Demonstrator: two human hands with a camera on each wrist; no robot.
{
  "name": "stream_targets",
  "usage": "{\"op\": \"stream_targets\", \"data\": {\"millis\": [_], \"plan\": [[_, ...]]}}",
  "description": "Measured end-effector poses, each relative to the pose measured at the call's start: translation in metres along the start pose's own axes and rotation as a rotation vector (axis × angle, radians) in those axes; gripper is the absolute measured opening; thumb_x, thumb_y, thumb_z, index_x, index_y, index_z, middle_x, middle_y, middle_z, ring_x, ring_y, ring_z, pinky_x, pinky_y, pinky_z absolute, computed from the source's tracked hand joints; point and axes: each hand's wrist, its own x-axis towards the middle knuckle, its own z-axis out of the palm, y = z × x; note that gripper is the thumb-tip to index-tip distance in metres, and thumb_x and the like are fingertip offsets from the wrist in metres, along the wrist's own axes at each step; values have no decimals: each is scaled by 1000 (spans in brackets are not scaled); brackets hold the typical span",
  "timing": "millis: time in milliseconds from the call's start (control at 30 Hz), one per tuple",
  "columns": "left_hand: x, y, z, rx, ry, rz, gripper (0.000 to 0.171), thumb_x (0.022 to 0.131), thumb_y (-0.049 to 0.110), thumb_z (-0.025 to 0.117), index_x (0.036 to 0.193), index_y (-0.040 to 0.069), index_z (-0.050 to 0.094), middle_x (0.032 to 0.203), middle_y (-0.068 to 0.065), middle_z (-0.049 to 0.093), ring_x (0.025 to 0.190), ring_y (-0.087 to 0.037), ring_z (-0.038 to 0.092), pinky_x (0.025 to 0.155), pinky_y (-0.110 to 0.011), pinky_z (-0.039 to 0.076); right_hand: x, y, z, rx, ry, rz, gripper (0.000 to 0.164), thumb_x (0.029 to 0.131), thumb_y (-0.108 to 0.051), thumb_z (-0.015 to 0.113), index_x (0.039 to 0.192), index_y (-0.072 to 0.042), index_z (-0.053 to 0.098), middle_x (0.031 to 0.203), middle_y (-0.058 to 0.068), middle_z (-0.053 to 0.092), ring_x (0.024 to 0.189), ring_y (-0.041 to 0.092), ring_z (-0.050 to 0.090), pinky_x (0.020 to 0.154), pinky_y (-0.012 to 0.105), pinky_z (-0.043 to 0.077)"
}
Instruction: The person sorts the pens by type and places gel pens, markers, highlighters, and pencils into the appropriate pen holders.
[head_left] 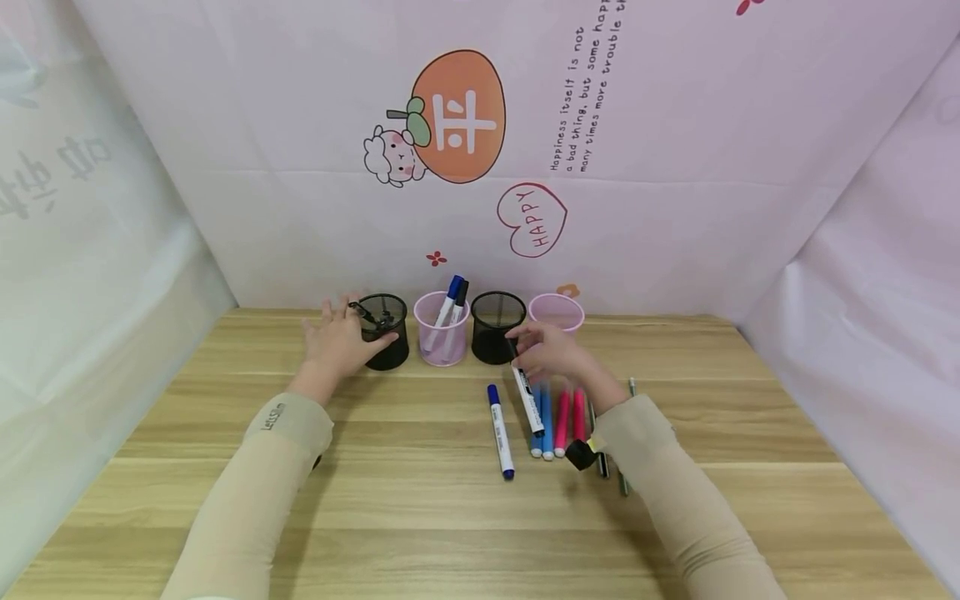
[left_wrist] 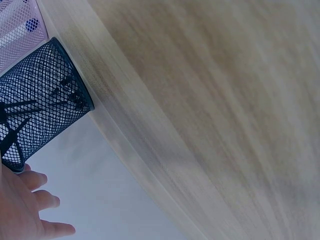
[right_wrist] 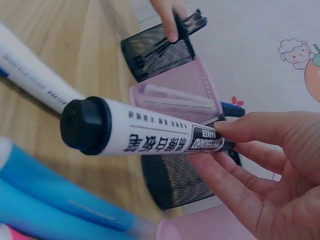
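Observation:
My right hand (head_left: 551,352) pinches a white whiteboard marker (right_wrist: 160,130) with black ends, near its upper end. The marker slants over the table in front of the right black mesh cup (head_left: 498,337). My left hand (head_left: 339,340) is at the leftmost black mesh cup (head_left: 388,350), its thumb across the front. In the left wrist view its other fingers (left_wrist: 47,200) spread out past the rim. Small black items (head_left: 382,319) stand in that cup. Between the black cups, a pink mesh cup (head_left: 442,346) holds a blue-capped marker (head_left: 450,302) and a black-capped one (head_left: 459,305).
Another pink mesh cup (head_left: 557,311) stands at the right end of the row, partly behind my right hand. A blue-capped marker (head_left: 501,433) lies on the wooden table (head_left: 405,517). Beside it are blue pens (head_left: 547,425), pink pens (head_left: 562,423) and thin dark pens (head_left: 624,483).

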Motion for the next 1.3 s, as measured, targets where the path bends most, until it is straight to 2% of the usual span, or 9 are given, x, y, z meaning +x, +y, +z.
{"op": "stream_targets", "data": {"millis": [300,400,600,800,1000,1167,1300], "plan": [[0,0,-1,-2,-2,6,111,92,82,41,152,-12,37,167,-26,11,151,-52,-1,112,-79,6,1,-20,-11,-18,10,-39,50,91,6,65,140,4,54,115,22,56,85,24,68,82,55,60],[0,1,-1,0,1,10,111,92,81,41,152,-12,37,167,-26,12,151,-53,1,112,-79,8,1,-25,-14,-16,26,-53,50,91,6,66,140,5,54,114,22,57,85,24,69,80,52,61],[1,2,-1,-2,12,12,106,95,76,46,152,-12,37,167,-26,12,151,-53,2,112,-79,8,0,-35,-22,22,93,-69,53,93,4,68,144,2,53,125,25,56,90,28,71,79,49,61],[2,2,-1,-16,13,14,103,96,72,49,152,-13,35,167,-27,12,151,-54,2,111,-79,3,4,-42,-24,108,144,-127,54,96,2,68,147,-2,51,136,25,53,98,31,66,82,44,62],[2,2,-2,-17,22,15,102,96,71,49,152,-13,35,167,-27,13,151,-54,1,111,-80,4,16,-47,-15,162,245,-154,54,95,2,69,146,-5,52,135,21,55,100,28,61,81,41,62],[2,1,-1,-13,19,15,104,95,74,48,152,-12,36,167,-27,13,151,-53,0,111,-79,5,27,-49,-6,260,312,-183,57,94,3,69,148,-3,51,133,22,54,101,27,65,80,39,62],[1,0,-1,-9,8,15,109,93,79,44,152,-12,36,167,-27,13,151,-53,-1,112,-79,7,34,-51,-1,361,374,-201,58,94,5,69,148,-3,50,133,22,54,95,23,67,81,41,62]]}}
